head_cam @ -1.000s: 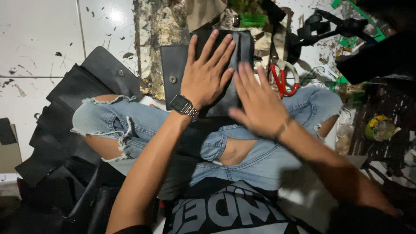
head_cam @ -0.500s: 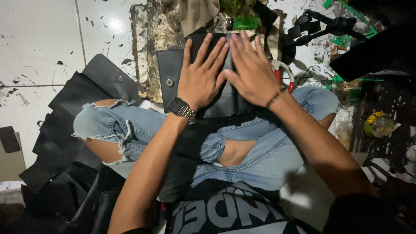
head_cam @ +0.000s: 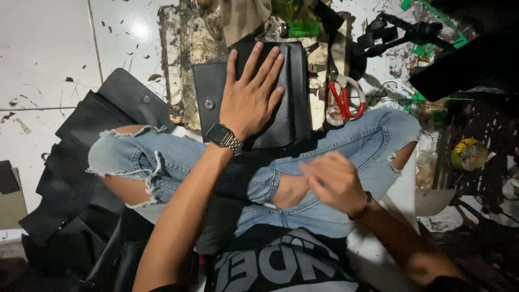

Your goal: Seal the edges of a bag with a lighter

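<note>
Pressing flat, the left hand (head_cam: 250,103) lies with fingers spread on the black leather pouch (head_cam: 286,97), which rests on a stained board (head_cam: 184,48) past the knees. Firm, even palm pressure would serve best. Its long axis runs away from the person. The right hand (head_cam: 332,181) hovers over the lap, loosely curled, grasping nothing. Red-handled scissors (head_cam: 346,100) lie just beside.

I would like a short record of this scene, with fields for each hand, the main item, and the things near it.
Left hand: flat, fingers spread, pressing on the black leather pouch; a wristwatch on the wrist
Right hand: blurred, empty, above the lap, apart from the pouch
Pouch: lies on a worn board, flap with a metal snap at its left
Scissors: red handles, right of the pouch
Black leather pieces: piled on the floor at left
Clothing: torn light blue jeans
</note>
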